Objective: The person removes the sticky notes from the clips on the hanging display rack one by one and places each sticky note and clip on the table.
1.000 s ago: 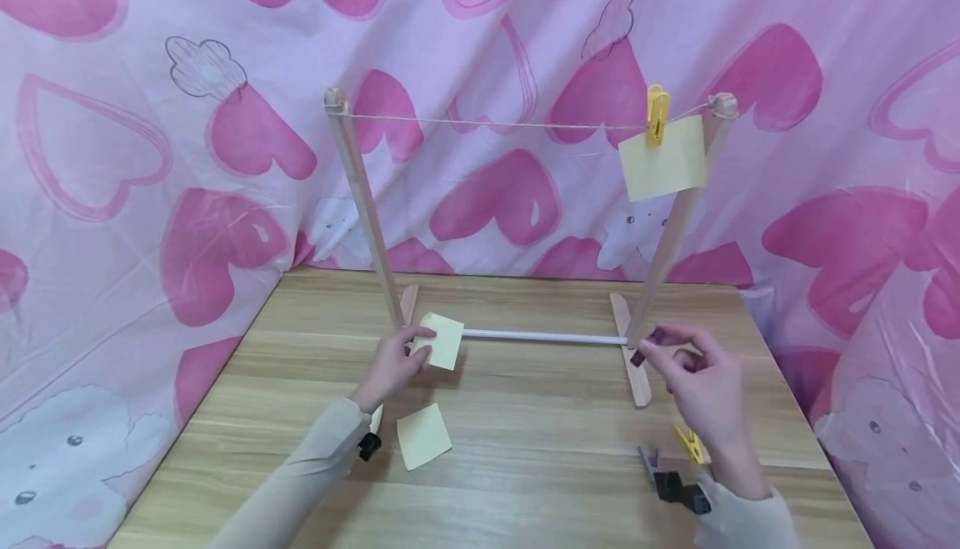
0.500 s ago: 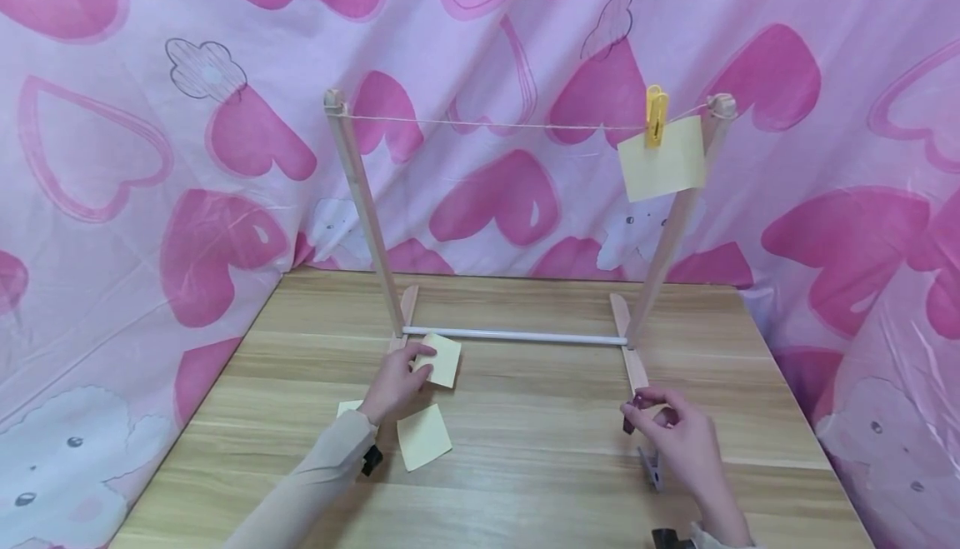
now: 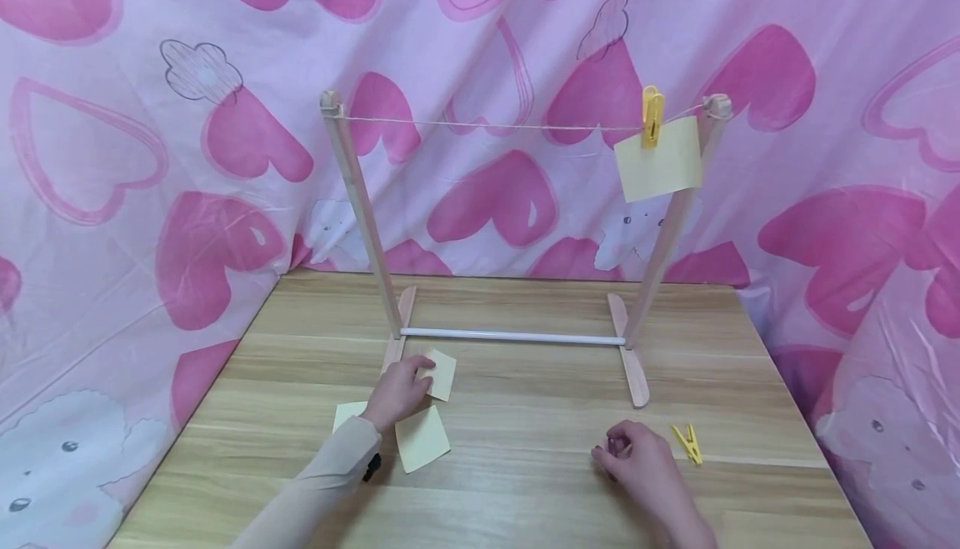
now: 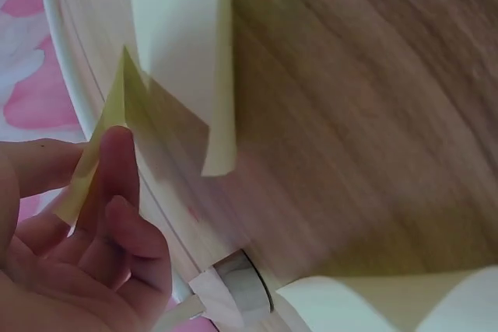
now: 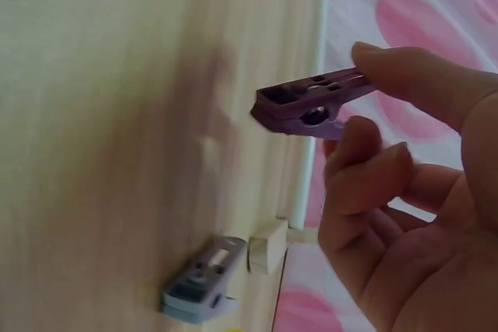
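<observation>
And here's my left grip [image 3: 400, 391], clamped on a pale yellow square paper [image 3: 444, 376] over the wood-grain counter [image 3: 525, 416], pinching one side, presumably to leave the rest uncovered! Over to my right grip [image 3: 641, 461]: thumb and finger clamped on a purple plastic clothespin [image 5: 303, 103] by its handle ends, nose pointing away from my palm, so a squeeze should part it. Up on the thin beige string [image 3: 480, 125], a yellow plastic clothespin [image 3: 652, 120] pins a pale yellow sheet [image 3: 663, 174], keeping it hanging beside the right-hand wooden post [image 3: 660, 266]!
</observation>
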`<state>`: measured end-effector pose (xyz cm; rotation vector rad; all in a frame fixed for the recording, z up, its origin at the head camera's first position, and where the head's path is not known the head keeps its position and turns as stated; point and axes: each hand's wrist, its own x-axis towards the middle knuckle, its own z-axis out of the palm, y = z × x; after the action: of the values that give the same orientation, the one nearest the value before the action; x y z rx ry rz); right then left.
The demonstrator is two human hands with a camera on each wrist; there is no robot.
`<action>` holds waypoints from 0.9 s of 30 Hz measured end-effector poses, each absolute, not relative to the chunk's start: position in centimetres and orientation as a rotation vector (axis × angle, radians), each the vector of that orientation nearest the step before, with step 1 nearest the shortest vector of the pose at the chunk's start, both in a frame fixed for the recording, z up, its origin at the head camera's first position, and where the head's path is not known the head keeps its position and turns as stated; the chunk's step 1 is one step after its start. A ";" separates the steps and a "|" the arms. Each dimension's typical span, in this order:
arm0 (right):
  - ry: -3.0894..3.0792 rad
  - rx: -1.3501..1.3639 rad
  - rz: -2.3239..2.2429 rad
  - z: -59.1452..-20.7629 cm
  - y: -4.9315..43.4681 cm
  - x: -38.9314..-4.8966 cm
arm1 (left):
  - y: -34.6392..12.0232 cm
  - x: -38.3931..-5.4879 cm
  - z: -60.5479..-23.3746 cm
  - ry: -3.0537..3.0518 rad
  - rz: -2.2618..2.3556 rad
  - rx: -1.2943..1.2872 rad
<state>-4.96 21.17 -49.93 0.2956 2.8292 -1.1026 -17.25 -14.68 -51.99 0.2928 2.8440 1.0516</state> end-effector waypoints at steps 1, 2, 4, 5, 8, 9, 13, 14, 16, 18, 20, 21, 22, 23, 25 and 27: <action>2.820 0.293 -1.089 -50.1 21.1 -4.9 | -14.6 -17.2 -52.0 2.851 1.031 0.303; 2.815 0.291 -1.073 -50.3 21.0 -4.8 | -14.6 -17.2 -52.1 2.851 1.014 0.313; 2.799 0.287 -1.040 -50.6 20.8 -4.7 | -14.6 -17.2 -52.1 2.829 0.998 0.325; 2.792 0.281 -1.027 -50.8 20.8 -4.6 | -14.6 -17.1 -52.2 2.828 0.983 0.333; 2.775 0.267 -0.984 -51.1 20.7 -4.5 | -14.5 -17.1 -52.2 2.835 0.932 0.348; 2.768 0.263 -0.978 -51.2 20.7 -4.4 | -14.5 -17.2 -52.3 2.852 0.907 0.358; 2.764 0.246 -0.944 -51.3 20.5 -4.3 | -14.5 -17.2 -52.6 2.907 0.799 0.379; 2.766 0.238 -0.937 -51.4 20.5 -4.3 | -14.5 -17.2 -52.7 2.920 0.766 0.384; 2.775 0.231 -0.914 -51.4 20.3 -4.3 | -14.5 -17.2 -52.9 2.936 0.711 0.389; 2.786 0.225 -0.896 -51.5 20.2 -4.2 | -14.4 -17.2 -53.1 2.962 0.662 0.398; 2.793 0.216 -0.880 -51.5 20.2 -4.2 | -14.3 -17.1 -53.1 2.987 0.633 0.413; 2.792 0.222 -0.872 -51.5 20.1 -4.2 | -14.3 -17.1 -53.1 2.997 0.626 0.415; 2.788 0.222 -0.865 -51.5 20.1 -4.3 | -14.3 -17.1 -53.1 3.007 0.617 0.415; 2.783 0.226 -0.863 -51.5 20.1 -4.3 | -14.2 -17.1 -53.1 3.018 0.609 0.417; 2.776 0.231 -0.854 -51.5 20.1 -4.3 | -14.2 -17.1 -53.1 3.037 0.598 0.413; 2.774 0.235 -0.850 -51.5 20.1 -4.4 | -14.1 -17.1 -53.1 3.057 0.589 0.409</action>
<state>-4.36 20.14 -51.46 0.2347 2.7741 -0.8503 -17.09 -14.12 -53.12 0.4086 3.0574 0.5889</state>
